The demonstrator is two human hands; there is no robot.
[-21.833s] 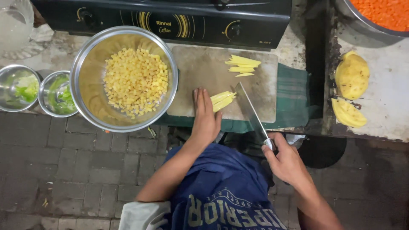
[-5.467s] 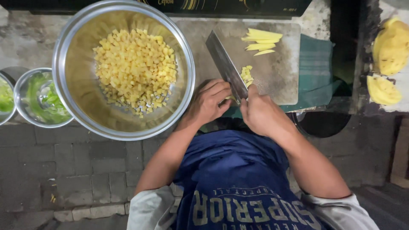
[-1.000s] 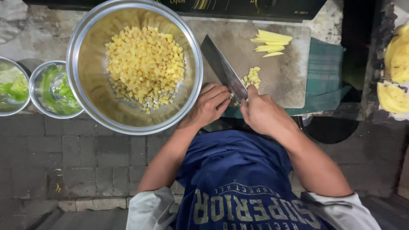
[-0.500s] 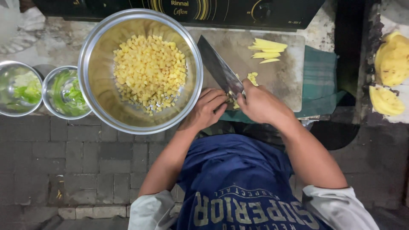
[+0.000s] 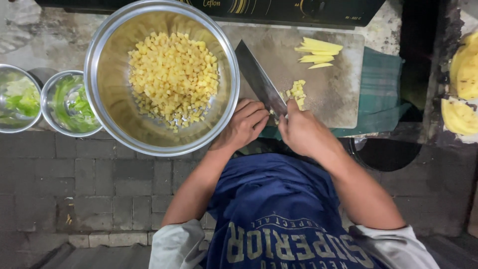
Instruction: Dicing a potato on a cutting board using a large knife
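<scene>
Head view: right hand clamped on broad steel cleaver angled up-left, left hand curled beside small yellow cubes near board's front edge.

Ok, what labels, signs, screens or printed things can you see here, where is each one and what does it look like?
Stove front panel: top edge, behind the cutting board; long black strip with yellow curved stripes, small lettering and a dial.
Shirt print: bottom centre on the person's blue shirt; arched pale block letters.
No packages or screens in view.
</scene>
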